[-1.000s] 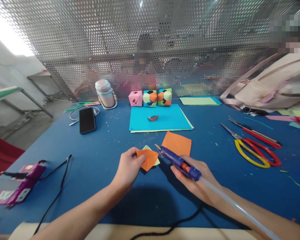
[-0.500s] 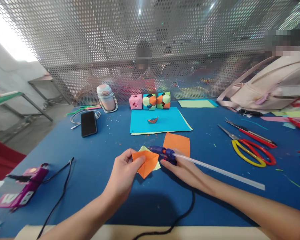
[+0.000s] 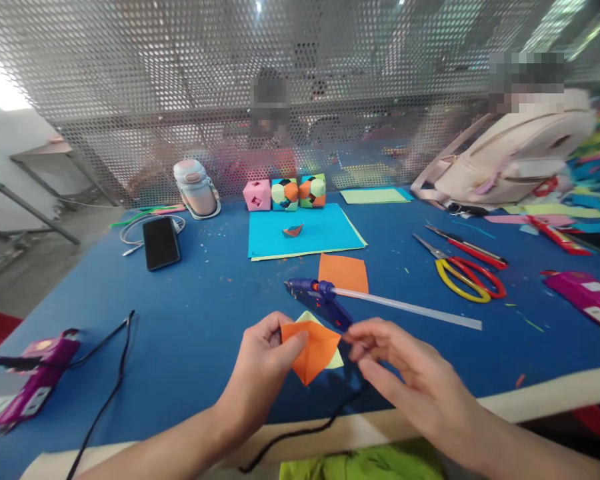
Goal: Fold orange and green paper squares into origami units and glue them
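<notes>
My left hand (image 3: 267, 363) pinches a folded orange paper (image 3: 310, 347) by its left side, thumb on top. A pale green paper (image 3: 336, 360) shows from behind it. My right hand (image 3: 405, 367) holds nothing; its fingers are apart and slightly curled, close to the orange paper's right corner. Just beyond both hands a blue glue gun (image 3: 325, 303) lies on its side on the table, with a long clear glue stick (image 3: 410, 305) out of its back. An orange square sheet (image 3: 344, 272) lies behind the gun, partly covered by it.
Blue sheets (image 3: 305, 243) carry a small folded paper piece (image 3: 293, 231); paper cubes (image 3: 285, 194) stand behind. Scissors (image 3: 463, 279) and a cutter (image 3: 473, 250) lie right, near a backpack (image 3: 520, 157). A phone (image 3: 161, 243), bottle (image 3: 197, 189) and purple power strip (image 3: 35, 373) are left.
My right hand has let go of the glue gun, now lying on the table, and moved nearer to me. My left hand has brought the folded papers closer and to the right.
</notes>
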A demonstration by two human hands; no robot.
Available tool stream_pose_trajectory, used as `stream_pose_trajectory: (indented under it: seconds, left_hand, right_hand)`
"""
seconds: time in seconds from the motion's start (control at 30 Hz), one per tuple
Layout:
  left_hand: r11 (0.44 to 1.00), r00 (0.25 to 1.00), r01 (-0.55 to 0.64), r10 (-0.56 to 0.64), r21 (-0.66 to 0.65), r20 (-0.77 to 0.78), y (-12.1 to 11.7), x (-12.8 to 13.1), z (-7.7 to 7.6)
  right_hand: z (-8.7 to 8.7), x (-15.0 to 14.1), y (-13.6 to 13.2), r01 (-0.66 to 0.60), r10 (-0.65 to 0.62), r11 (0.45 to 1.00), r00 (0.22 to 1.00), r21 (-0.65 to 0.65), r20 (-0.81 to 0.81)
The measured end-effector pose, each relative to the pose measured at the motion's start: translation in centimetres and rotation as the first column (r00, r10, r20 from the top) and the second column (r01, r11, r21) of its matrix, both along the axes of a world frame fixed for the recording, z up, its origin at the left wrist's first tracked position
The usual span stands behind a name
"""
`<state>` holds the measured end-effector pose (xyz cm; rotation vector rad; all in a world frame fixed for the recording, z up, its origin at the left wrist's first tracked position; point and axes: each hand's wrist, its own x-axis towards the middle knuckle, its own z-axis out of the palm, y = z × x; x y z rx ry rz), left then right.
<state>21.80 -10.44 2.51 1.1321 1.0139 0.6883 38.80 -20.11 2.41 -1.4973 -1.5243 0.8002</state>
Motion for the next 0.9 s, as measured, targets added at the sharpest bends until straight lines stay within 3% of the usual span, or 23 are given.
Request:
stream_pose_trajectory:
  seconds: [0.23,0.6,0.9]
  left_hand:
    - [0.994,0.995,0.091,-0.088,0.056,-0.046,-1.2,0.0,-0.7]
    - [0.992,0.992,0.124,-0.124,0.010,-0.018,-1.0,0.0,-0.9]
    - [0.991,0.992,0.128,-0.127,0.028,-0.019,-1.1,-0.1,-0.4]
  right_hand:
    - [-0.5,-2.3,3.3,0.068,-0.079,0.995,0.983,-0.070,-0.168]
    - [-1.6,-2.7,3.6,0.110,-0.107,0.991,0.993,0.072,-0.040]
    - [-1.8,-2.4,3.1,0.068,-0.064,0.997,0.990,0.029,-0.125]
